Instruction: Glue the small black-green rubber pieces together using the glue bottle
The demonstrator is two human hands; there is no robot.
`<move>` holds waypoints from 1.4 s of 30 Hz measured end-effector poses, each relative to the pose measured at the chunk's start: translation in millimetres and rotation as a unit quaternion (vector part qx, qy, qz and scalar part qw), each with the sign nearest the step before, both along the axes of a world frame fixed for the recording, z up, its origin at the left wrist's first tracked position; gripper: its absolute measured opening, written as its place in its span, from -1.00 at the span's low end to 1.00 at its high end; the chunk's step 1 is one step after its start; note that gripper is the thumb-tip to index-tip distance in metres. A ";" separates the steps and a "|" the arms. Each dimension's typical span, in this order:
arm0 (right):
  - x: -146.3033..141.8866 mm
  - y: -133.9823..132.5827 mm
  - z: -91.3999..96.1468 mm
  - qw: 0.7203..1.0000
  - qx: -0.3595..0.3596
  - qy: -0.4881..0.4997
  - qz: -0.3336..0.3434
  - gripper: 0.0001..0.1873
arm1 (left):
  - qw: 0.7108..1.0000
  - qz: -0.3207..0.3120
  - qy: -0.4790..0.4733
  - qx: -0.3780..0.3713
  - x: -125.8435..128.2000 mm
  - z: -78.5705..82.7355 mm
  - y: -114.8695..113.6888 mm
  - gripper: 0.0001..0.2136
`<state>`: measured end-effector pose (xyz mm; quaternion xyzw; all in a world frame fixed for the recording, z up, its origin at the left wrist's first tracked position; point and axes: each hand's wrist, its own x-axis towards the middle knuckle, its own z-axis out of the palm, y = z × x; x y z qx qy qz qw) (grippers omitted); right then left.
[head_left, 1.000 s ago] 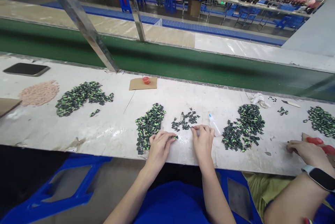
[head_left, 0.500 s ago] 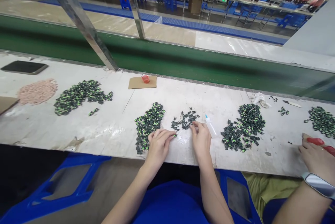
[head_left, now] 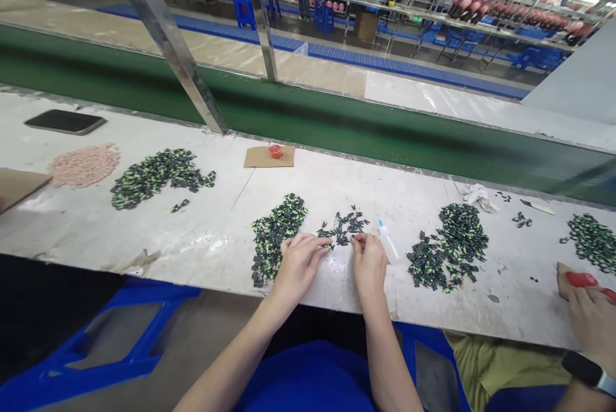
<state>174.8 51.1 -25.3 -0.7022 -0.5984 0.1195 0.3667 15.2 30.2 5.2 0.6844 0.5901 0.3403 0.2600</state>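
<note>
My left hand (head_left: 302, 264) pinches a small black-and-green piece (head_left: 330, 247) between thumb and fingertips. Beside its wrist and knuckles lies a pile of black-and-green pieces (head_left: 269, 232). My right hand (head_left: 369, 263) is closed at the fingertips on a small dark piece (head_left: 353, 238), mostly covered by the fingers. Just beyond both hands, slim black pieces (head_left: 344, 226) are scattered on the white table (head_left: 332, 283). A clear squeeze bottle with a blue tip (head_left: 389, 242) lies right of my right hand.
Another black-and-green pile (head_left: 462, 232) lies to the right, near a knife (head_left: 536, 206) and crumpled tissue (head_left: 479, 197). A co-worker's hand (head_left: 591, 316) rests by red material. Leftward are a pile (head_left: 158, 174), pink pieces (head_left: 84, 165) and a phone (head_left: 65, 122). A red cup (head_left: 274, 151) sits on cardboard.
My right fingertips have come away from the scattered black pieces with a dark piece between them. My left hand still pinches its piece. The co-worker's hand has shifted, and the view has moved slightly.
</note>
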 end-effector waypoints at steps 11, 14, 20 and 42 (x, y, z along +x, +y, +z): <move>-6.2 -14.8 28.8 0.915 -0.034 0.369 0.162 -0.83 | 1.000 -0.017 -0.001 0.006 2.0 10.8 10.6 -0.80; -8.4 -17.5 29.1 0.898 -0.054 0.406 0.160 -0.82 | 0.999 -0.023 0.010 0.022 1.9 13.2 10.2 -0.79; -9.4 -20.7 32.1 0.895 -0.075 0.420 0.131 -0.75 | 0.998 -0.029 0.033 0.039 1.3 17.9 5.2 -0.80; -8.3 -77.4 55.9 0.867 0.074 0.406 0.281 -0.87 | 0.990 -0.064 0.026 0.124 1.2 61.1 -64.9 -0.81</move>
